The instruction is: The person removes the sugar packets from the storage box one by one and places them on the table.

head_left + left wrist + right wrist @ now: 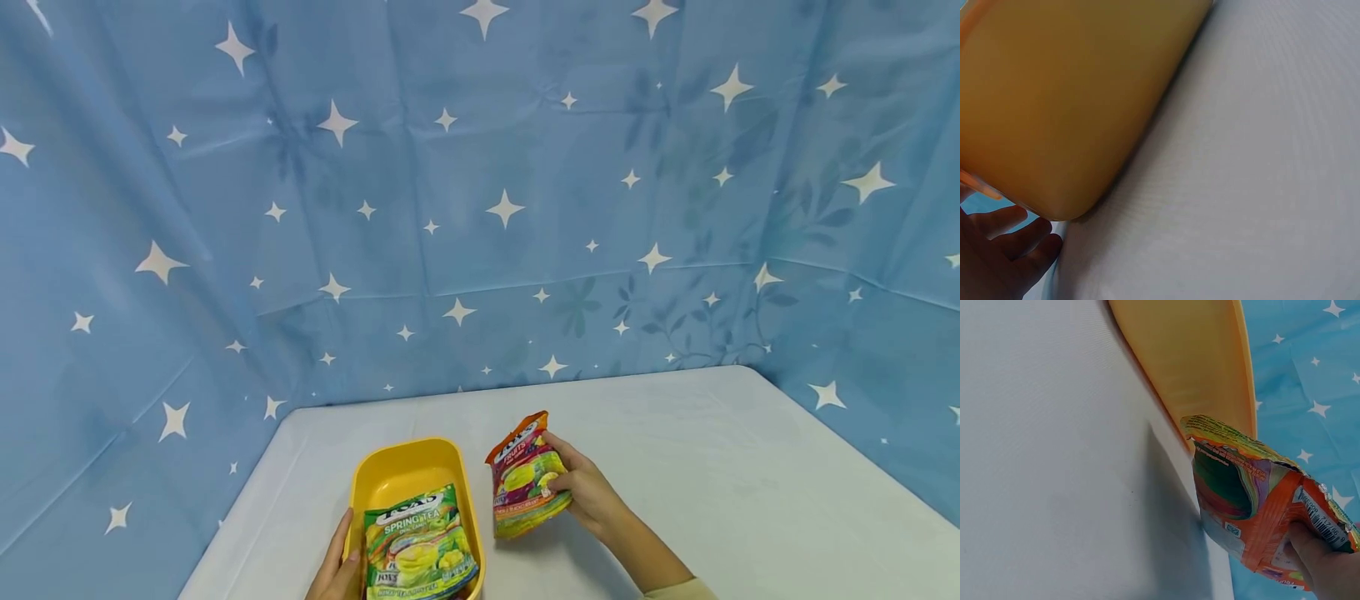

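My left hand holds the near left side of a yellow plastic tub, thumb at its rim and fingers against the outer wall. Inside the tub lies a green candy bag printed "Spring Tea", its front facing up. Just right of the tub, my right hand grips a red and orange candy bag marked "Fruits" by its right side. The bag stands tilted over the table and casts a shadow on it. In the right wrist view its orange back and barcode show.
A white cloth covers the table, whose far edge meets a blue curtain with white stars. The curtain also runs along the left and right sides. Part of something darker shows under the green bag in the tub.
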A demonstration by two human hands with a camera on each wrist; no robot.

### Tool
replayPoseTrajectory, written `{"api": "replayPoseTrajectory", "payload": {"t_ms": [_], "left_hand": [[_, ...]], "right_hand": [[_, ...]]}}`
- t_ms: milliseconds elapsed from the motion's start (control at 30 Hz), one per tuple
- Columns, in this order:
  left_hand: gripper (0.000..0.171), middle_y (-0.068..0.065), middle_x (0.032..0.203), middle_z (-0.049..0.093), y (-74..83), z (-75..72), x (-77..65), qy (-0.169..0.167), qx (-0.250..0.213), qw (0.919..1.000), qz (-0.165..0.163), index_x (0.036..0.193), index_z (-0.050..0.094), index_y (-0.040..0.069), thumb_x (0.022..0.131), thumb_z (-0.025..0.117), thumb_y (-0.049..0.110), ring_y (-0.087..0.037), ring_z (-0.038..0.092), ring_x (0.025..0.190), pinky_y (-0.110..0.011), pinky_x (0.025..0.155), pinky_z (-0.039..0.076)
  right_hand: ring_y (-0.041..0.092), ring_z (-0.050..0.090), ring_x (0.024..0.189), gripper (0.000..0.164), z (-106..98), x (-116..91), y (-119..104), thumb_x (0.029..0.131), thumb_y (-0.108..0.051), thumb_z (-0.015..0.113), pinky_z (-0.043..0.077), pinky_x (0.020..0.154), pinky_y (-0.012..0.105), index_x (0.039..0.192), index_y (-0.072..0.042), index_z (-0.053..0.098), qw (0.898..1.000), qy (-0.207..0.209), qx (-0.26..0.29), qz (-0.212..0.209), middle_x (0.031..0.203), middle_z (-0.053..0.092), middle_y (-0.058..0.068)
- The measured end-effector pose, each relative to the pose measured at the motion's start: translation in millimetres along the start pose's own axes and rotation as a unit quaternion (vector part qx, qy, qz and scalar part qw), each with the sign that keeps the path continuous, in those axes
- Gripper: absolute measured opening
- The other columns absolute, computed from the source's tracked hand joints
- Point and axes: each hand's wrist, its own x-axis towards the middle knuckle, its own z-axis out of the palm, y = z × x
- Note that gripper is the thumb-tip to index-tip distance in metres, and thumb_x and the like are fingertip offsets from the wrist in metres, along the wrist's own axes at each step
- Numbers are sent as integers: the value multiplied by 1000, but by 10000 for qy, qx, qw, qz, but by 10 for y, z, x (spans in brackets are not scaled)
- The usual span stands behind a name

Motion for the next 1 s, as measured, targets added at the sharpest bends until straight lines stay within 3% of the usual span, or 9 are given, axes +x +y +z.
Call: {"api": "replayPoseTrajectory", "payload": {"t_ms": [167, 233, 367, 500, 633, 700, 900, 1000], "left_hand": [[78, -39, 141, -15, -11, -24, -2, -33, -31, 10000, -48, 140, -16, -7, 98, 34, 37, -58, 5, 126, -59, 95, 33], [79, -39, 142, -13, -17, -38, -1, -99, -105, 9998, -101, 140, -18, -6, 98, 34, 37, -56, 15, 125, -52, 93, 38], [81, -39, 141, -12, -39, -64, 3, -351, -236, 9990, -124, 138, -23, -5, 98, 33, 37, -36, 37, 122, -30, 85, 45], [84, -39, 140, -13, -54, -69, 6, -537, -432, 9976, -106, 136, -26, -5, 98, 34, 39, -24, 41, 119, -24, 83, 45], [85, -39, 140, -15, -62, -61, 6, -534, -582, 9969, -22, 136, -26, -4, 98, 36, 38, 10, 43, 103, -17, 81, 43], [84, -39, 140, -15, -63, -53, 4, -475, -551, 9973, 9, 137, -25, -4, 98, 37, 38, 20, 39, 94, -13, 79, 42], [82, -40, 140, -11, -55, -41, -8, -403, -556, 9976, -86, 139, -23, -2, 98, 36, 36, 15, 42, 96, -18, 80, 44], [79, -40, 141, -7, -44, -34, -9, -311, -392, 9987, -98, 140, -22, -2, 98, 35, 35, -7, 46, 111, -24, 83, 45]], "right_hand": [[39, 32, 126, 73, 14, -13, 19, 79, 11, 42, 34, 102, 49, 146, -9, 21, 9995, 47, -327, 2, 149, 13, 22], [39, 32, 126, 73, 13, -21, 23, 79, 11, 43, 34, 102, 49, 146, -9, 21, 9992, 70, -396, 15, 149, 13, 23], [39, 30, 127, 75, -2, -41, 28, 78, 12, 42, 32, 103, 50, 146, -8, 20, 9990, 79, -447, 34, 149, 12, 23], [39, 31, 126, 75, -22, -59, 40, 77, 12, 42, 32, 103, 50, 146, -8, 20, 9987, 134, -491, 73, 149, 12, 24], [39, 32, 125, 76, -22, -62, 50, 76, 12, 43, 33, 102, 50, 146, -9, 22, 9984, 195, -528, 93, 149, 13, 24], [39, 32, 125, 76, -22, -65, 54, 76, 12, 43, 34, 102, 50, 146, -9, 22, 9981, 243, -564, 103, 148, 13, 24], [40, 31, 125, 77, -46, -79, 81, 74, 12, 43, 34, 101, 49, 145, -7, 22, 9964, 413, -734, 118, 148, 14, 26], [40, 31, 125, 77, -70, -82, 104, 73, 12, 43, 35, 100, 48, 145, -7, 23, 9954, 504, -807, 143, 147, 15, 26]]}}
